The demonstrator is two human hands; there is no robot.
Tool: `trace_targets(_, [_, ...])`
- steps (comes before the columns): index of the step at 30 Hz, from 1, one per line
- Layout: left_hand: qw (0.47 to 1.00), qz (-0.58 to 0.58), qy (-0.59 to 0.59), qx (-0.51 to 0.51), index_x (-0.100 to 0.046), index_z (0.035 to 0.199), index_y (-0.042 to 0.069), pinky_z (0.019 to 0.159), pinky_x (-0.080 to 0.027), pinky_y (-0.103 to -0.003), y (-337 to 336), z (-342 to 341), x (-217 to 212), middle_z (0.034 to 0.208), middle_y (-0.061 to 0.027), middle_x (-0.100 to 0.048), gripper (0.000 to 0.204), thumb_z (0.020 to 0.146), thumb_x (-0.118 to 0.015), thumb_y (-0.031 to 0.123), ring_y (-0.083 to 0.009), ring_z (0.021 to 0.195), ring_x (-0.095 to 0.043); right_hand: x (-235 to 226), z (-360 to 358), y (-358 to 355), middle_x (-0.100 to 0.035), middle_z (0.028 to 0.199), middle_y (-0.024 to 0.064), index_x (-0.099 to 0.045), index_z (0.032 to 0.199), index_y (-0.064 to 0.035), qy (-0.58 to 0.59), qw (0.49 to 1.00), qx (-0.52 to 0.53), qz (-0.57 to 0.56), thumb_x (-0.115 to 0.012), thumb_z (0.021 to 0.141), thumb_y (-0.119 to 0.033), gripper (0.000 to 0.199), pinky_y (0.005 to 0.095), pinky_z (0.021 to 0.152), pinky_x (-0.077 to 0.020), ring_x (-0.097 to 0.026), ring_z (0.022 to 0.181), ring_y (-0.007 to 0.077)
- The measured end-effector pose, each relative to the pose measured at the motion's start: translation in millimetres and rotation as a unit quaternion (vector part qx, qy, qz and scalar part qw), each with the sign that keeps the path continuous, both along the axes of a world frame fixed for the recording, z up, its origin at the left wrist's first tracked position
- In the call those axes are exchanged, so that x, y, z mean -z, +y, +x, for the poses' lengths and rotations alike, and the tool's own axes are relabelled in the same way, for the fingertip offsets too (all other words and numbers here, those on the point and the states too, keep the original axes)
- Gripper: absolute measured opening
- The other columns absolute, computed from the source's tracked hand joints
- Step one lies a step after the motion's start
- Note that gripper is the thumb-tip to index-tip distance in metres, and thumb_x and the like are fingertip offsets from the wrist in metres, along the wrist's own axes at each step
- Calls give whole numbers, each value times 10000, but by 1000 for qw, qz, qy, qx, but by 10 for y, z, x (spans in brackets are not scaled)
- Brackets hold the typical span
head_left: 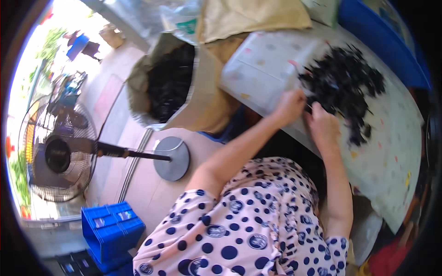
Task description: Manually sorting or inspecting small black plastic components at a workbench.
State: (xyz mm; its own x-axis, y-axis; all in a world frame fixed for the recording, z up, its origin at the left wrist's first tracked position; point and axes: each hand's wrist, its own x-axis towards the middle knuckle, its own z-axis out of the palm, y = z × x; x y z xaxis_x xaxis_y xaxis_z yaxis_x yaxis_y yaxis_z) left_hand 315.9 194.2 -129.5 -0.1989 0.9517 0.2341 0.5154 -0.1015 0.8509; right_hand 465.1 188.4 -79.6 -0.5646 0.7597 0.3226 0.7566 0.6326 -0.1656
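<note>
A loose pile of small black pieces (340, 80), thin and strip-like, lies on the pale table top (391, 133). At the near-left edge of that pile my left hand (291, 106) is closed, its fingertips pinched together. My right hand (324, 128) is closed too, just right of it, with thumb and fingers pressed together. A small dark piece (309, 108) shows between the two sets of fingertips. Blur hides its exact kind and shape.
Left of the table stands an open sack (207, 87) full of black pieces (171, 85). A pedestal fan (57, 152) and blue crates (113, 227) are farther left. A blue bin (386, 43) borders the table's far right. Part of another person (391, 253) shows at lower right.
</note>
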Motion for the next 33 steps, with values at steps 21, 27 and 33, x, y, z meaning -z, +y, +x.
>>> trace_targets(21, [961, -8, -258, 98, -543, 950, 31, 525, -455, -254, -361, 27, -142, 796, -44, -623, 357, 944, -508, 386, -113, 590, -581, -360, 247, 176, -558, 719, -18, -529, 985, -115, 511, 702, 74, -490, -538, 949, -283, 172, 185, 340, -225, -371, 416, 36])
trace_targets(27, [847, -109, -490, 175, -535, 912, 79, 411, -353, -213, -510, 0, -358, 732, -23, -614, 340, 923, -537, 418, -96, 496, -547, -297, 260, 98, -523, 764, 34, -505, 982, -45, 327, 871, -83, -358, -512, 944, -111, 77, 206, 487, -355, -437, 580, 50])
trace_targets(33, [816, -125, -535, 181, -540, 897, 103, 373, -304, -198, -574, 0, -311, 670, 6, -590, 273, 910, -587, 372, -74, 455, -508, -476, 153, -147, -538, 826, 139, -524, 1040, 14, 208, 948, -187, -149, -535, 880, -9, 163, 345, 678, -445, -545, 738, 248])
